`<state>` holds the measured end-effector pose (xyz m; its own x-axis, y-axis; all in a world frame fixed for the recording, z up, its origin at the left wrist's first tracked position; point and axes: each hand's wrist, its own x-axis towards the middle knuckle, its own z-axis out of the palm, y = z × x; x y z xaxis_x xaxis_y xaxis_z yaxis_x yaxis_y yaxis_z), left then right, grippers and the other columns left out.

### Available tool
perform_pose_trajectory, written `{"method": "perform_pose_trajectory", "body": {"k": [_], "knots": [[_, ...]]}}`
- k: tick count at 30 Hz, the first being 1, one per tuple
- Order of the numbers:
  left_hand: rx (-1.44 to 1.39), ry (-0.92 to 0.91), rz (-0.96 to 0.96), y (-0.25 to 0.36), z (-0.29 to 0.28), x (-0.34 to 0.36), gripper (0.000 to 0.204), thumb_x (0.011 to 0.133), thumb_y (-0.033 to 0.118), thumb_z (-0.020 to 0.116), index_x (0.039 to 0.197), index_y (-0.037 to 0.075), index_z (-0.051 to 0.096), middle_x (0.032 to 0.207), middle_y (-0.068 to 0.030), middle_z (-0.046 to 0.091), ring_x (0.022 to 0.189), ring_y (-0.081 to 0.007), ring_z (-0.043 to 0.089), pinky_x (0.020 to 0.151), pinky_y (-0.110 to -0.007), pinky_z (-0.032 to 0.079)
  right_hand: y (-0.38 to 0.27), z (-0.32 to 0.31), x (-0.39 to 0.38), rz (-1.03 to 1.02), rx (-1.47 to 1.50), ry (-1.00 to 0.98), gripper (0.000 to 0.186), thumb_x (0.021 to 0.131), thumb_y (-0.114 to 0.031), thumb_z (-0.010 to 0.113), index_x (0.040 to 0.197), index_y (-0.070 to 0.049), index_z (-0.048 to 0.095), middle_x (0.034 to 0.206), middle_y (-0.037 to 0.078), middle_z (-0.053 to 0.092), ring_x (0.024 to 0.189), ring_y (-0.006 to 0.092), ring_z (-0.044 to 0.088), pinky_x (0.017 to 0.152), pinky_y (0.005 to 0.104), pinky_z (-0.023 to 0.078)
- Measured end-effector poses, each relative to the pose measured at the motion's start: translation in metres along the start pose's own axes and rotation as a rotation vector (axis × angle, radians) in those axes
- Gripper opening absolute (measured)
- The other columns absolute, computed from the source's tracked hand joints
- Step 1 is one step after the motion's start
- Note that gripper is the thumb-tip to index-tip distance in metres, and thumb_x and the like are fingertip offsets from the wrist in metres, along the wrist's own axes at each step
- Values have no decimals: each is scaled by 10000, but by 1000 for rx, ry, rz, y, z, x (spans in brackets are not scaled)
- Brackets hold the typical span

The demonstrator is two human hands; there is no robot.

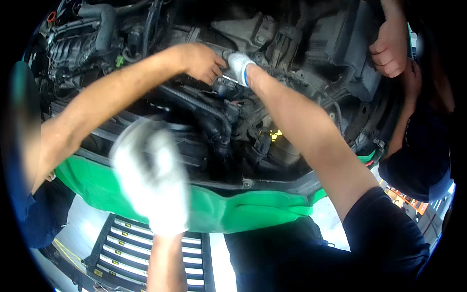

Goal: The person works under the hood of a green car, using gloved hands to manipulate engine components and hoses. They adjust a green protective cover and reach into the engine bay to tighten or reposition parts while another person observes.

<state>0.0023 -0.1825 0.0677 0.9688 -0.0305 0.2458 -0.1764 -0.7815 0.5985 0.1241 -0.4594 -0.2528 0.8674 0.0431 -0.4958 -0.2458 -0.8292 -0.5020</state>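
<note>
My right hand (239, 68), in a white glove with a blue cuff, reaches deep into a car's engine bay. Its fingers look curled, but what they hold is hidden. A thin shiny metal rod (232, 78) shows between this glove and a co-worker's bare hand (202, 63), which comes in from the left with bent fingers. Above them is a grey metal bracket (245, 30) with bolts. My left hand (151, 170), also white-gloved, is smeared by motion over the front edge of the bay, in front of a green cover (262, 207); its fingers cannot be made out.
Black hoses (194, 104) run across the bay. A large dark box (340, 44) sits at its right. Another person's closed hand (390, 51) hangs at the far right. Below the cover, a black frame with pale slats (129, 243) is near the floor. A yellow light patch (276, 135) glows among the parts.
</note>
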Motion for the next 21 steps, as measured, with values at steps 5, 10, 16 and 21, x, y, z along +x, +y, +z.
{"method": "perform_pose_trajectory", "body": {"k": [5, 10, 16, 21], "knots": [[-528, -826, -582, 9, 164, 9, 216, 901, 189, 654, 1076, 88, 728, 1068, -147, 726, 993, -281, 695, 906, -348, 523, -37, -6, -2, 492, 1143, -4, 676, 1034, -505, 361, 1397, 49, 494, 1423, 232, 530, 1258, 340, 537, 1046, 421, 407], [-45, -1205, -426, 16, 243, 32, 276, 872, 196, 680, 1122, 90, 725, 1166, -118, 707, 1113, -254, 657, 945, -341, 512, -71, -47, -15, 513, 1265, -37, 547, 1012, -424, 501, 1390, -28, 486, 1323, 201, 560, 1131, 319, 563, 922, 444, 485], [374, -1265, 124, -2, 336, 27, 377, 854, 232, 706, 1221, 144, 713, 1346, -55, 639, 1269, -219, 591, 1011, -334, 493, -43, -63, -12, 589, 1105, -133, 463, 989, -301, 593, 1336, -6, 510, 1340, 211, 552, 1154, 362, 551, 964, 502, 474], [58, -1149, -220, -34, 405, 10, 318, 939, 217, 600, 1233, 151, 703, 1368, -28, 625, 1265, -201, 591, 1016, -334, 487, -54, -70, -21, 570, 961, -193, 425, 983, -271, 606, 1316, -20, 523, 1198, 178, 612, 1056, 324, 587, 888, 460, 516]]}}
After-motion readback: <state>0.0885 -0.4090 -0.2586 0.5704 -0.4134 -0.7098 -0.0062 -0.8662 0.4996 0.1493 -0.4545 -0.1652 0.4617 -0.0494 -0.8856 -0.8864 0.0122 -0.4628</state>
